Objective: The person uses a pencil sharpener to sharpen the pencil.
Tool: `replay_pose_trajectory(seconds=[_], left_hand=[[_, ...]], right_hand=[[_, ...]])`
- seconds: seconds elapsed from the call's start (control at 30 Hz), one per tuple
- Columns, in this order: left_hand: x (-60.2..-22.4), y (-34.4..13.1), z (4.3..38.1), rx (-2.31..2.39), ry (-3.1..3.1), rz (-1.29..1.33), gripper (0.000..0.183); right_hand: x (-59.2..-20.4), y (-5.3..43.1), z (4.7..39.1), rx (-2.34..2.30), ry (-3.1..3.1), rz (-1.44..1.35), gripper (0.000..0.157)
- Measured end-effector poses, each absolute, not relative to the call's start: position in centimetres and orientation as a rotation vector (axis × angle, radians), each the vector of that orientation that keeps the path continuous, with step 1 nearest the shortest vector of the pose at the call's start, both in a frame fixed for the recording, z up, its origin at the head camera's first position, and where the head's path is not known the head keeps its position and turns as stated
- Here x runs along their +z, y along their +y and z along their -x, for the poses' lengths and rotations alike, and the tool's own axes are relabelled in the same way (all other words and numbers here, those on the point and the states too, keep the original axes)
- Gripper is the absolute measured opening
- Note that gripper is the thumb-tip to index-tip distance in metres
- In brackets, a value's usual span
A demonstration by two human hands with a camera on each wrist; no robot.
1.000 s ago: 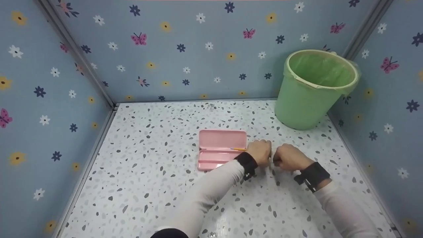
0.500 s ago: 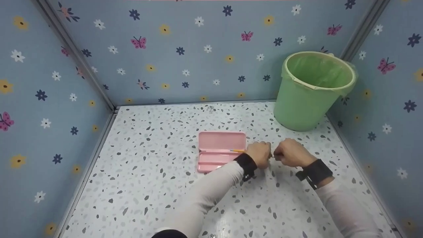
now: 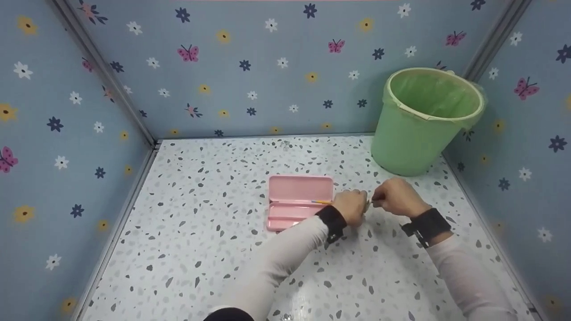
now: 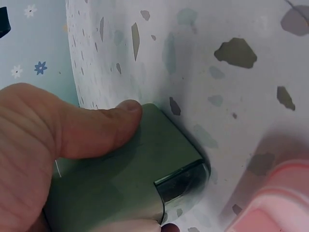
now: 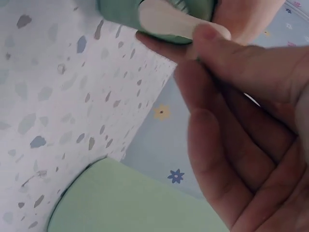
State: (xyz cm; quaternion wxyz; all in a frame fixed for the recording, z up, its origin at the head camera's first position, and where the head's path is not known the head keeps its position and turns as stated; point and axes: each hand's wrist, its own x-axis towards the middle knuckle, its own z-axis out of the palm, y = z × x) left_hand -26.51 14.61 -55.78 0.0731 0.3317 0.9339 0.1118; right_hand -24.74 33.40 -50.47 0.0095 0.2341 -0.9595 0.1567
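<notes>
My left hand (image 3: 350, 207) grips a dark green crank pencil sharpener (image 4: 130, 179) with a see-through compartment at one end; its thumb lies along the top. Between thumb and forefinger, my right hand (image 3: 397, 196) pinches the end of the sharpener's pale crank handle (image 5: 169, 19). The open pink pencil case (image 3: 301, 188) lies just left of the left hand, which covers its right front corner. Across the case's hinge line shows a thin yellow pencil (image 3: 323, 202), its right end reaching up to the left hand.
A green bin (image 3: 412, 133) with a liner stands at the back right, beyond the right hand. Flower-patterned panels (image 3: 250, 67) enclose the speckled tabletop (image 3: 200, 223) at the back and sides.
My right hand has moved up and slightly away from the body, turning the crank, which pointed toward the body earlier. The left hand and pencil case have stayed in place.
</notes>
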Motion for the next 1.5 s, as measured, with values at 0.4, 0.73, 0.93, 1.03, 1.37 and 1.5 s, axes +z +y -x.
replay_pose_trajectory(seconds=[0.4,0.73,0.93,1.03,1.37,1.5], left_hand=[[-56.3,14.9,26.4,0.176,2.846,-1.088,0.033],[-55.8,14.5,26.4,0.169,2.854,-1.065,0.036],[-55.8,14.6,26.2,0.186,2.866,-1.065,0.040],[-55.7,14.6,26.2,0.222,2.860,-1.045,0.041],[-56.5,14.9,26.9,0.183,2.860,-1.019,0.044],[-56.3,14.8,26.8,0.213,2.852,-1.009,0.044]], right_hand=[[-52.2,33.9,25.9,0.448,-2.850,-0.728,0.013],[-53.5,33.8,27.2,0.435,-2.875,-0.702,0.011],[-55.6,33.9,27.8,0.476,-3.043,-0.666,0.016],[-56.3,34.0,27.8,0.526,-3.073,-0.661,0.015],[-57.6,34.3,27.0,0.712,-3.101,-0.606,0.011],[-57.7,34.1,26.4,0.707,-3.128,-0.645,0.013]])
